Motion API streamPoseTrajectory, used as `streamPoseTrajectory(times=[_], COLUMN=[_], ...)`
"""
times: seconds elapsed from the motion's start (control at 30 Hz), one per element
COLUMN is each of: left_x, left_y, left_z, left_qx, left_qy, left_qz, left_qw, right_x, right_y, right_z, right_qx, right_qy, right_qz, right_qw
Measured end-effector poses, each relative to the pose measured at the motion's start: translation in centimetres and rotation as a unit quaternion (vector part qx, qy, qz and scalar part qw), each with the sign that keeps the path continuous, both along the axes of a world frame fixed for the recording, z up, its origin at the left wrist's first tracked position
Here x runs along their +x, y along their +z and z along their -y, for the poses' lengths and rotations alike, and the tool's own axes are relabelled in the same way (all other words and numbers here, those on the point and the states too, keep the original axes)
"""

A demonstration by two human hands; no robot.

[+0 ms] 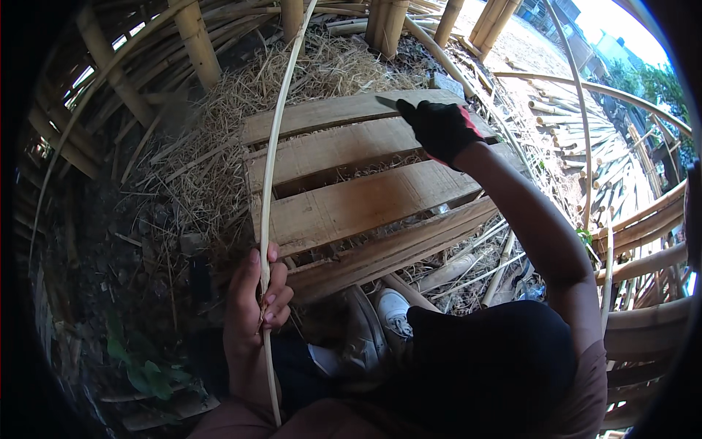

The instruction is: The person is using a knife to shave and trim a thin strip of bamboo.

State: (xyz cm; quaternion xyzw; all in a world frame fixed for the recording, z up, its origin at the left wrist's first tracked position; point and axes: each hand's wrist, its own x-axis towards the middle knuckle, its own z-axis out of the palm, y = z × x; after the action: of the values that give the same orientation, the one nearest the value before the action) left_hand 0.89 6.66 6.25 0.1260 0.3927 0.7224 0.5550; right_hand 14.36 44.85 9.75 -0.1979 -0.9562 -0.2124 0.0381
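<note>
My bare left hand (pixel 262 289) is closed around a long, thin bamboo strip (pixel 273 157). The strip runs upward past the top of the view and down toward my lap. Over the far right part of a wooden pallet (pixel 344 212), my right hand (pixel 437 128) wears a black and red glove. Its fingers are wrapped around a knife, whose blade (pixel 386 102) points left; the handle is hidden in the glove. The knife and the strip are well apart.
Straw and shavings (pixel 212 161) lie around the pallet. Bamboo posts (pixel 196 44) stand at the back, with cut bamboo poles (pixel 585 139) piled at the right. My shoes (pixel 395 311) are at the pallet's near edge. Green leaves (pixel 146 373) grow at the lower left.
</note>
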Motion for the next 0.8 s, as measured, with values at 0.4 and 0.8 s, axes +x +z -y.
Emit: streamPoseTrajectory(times=[0.4,0.8], left_x=[0.1,4.5], left_y=[-0.5,-1.3], left_z=[0.4,-0.8], left_qx=[0.002,0.046], left_qy=[0.0,-0.168], left_qz=[-0.005,0.031], left_qw=[1.0,0.984], right_x=[1.7,8.4], right_y=[-0.3,0.8], right_z=[2.1,-1.2], right_qx=[-0.07,-0.073], right_qy=[0.036,-0.211], right_qz=[0.107,-0.298], right_qw=[0.991,0.928])
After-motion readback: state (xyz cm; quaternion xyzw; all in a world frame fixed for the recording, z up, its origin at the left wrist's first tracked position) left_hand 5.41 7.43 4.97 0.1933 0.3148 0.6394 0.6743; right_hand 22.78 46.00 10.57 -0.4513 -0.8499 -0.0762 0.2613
